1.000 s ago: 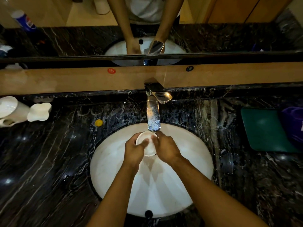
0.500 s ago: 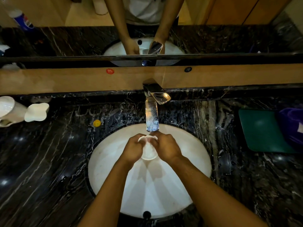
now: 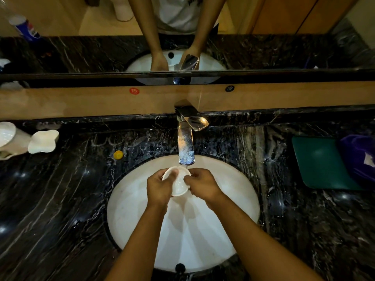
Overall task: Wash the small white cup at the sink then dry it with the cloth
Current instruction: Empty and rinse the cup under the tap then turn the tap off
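Note:
The small white cup (image 3: 179,182) is held over the white oval sink (image 3: 233,199), just below the spout of the chrome tap (image 3: 185,148). My left hand (image 3: 159,186) grips its left side, with the thumb over the rim. Fingertips of my right hand (image 3: 203,184) pinch the cup's right rim. The cup's mouth tilts up towards the spout and its inside looks wet. A purple cloth (image 3: 359,157) lies at the far right of the counter, partly on a green mat (image 3: 318,161).
The black marble counter (image 3: 60,199) surrounds the sink. A white jug (image 3: 8,140) and a white flower-shaped dish (image 3: 43,141) sit at the far left. A small yellow object (image 3: 118,154) lies left of the tap. A mirror runs along the back.
The cup has turned in my hands so that more of its open mouth shows under the spout. My left thumb now rests on the rim. Both hands stay over the sink.

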`<state>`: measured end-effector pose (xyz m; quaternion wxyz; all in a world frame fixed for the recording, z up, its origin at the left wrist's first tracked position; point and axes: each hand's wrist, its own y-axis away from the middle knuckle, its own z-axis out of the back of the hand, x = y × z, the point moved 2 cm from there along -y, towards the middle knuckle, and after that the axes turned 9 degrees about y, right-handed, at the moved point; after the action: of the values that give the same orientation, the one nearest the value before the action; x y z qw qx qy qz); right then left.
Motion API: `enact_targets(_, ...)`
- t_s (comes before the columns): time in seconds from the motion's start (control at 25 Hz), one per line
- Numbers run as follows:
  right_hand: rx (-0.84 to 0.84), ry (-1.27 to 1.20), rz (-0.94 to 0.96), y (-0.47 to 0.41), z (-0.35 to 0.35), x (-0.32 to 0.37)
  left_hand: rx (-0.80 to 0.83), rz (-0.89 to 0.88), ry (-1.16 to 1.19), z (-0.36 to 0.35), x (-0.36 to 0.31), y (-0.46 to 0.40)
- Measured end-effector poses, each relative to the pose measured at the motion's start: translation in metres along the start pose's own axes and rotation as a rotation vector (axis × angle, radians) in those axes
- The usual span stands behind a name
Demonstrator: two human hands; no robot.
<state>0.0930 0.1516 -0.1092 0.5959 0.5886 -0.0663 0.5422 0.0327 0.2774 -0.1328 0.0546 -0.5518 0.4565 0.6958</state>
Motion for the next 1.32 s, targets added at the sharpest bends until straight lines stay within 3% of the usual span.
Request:
enact_targets(0.12,-0.161,0.104,-0.011,0.000,-0.002,0.000,0.027,0.048,-0.049,-0.006,0.007,0.003)
enact_targets(0.24,-0.287,0.113,-0.018,0.003,-0.004,0.000,0.096,0.142,0.155,-0.013,0.012,0.005)
enact_targets(0.36,-0.317,0.101,0.017,0.011,-0.010,-0.002,-0.053,0.272,0.442,-0.019,0.015,0.012)
enact_targets(0.44,-0.304,0.116,0.043,0.016,-0.016,-0.002,-0.128,0.319,0.490,-0.028,0.020,0.015)
enact_targets(0.6,-0.293,0.101,0.039,0.015,-0.017,-0.005,-0.071,0.223,0.392,-0.034,0.022,0.016)
enact_targets(0.8,-0.282,0.069,0.021,0.006,-0.012,-0.004,0.165,0.212,0.322,-0.018,0.020,0.007)
enact_targets(0.96,-0.220,-0.019,0.025,0.004,-0.022,-0.002,0.015,0.098,0.131,-0.014,0.023,-0.004)
enact_targets(1.12,-0.231,-0.041,0.039,0.007,-0.029,0.000,-0.067,0.162,0.189,-0.015,0.022,-0.006)
enact_targets(1.32,-0.255,0.070,0.067,0.008,-0.016,-0.005,0.200,0.283,0.245,-0.010,0.016,0.003)
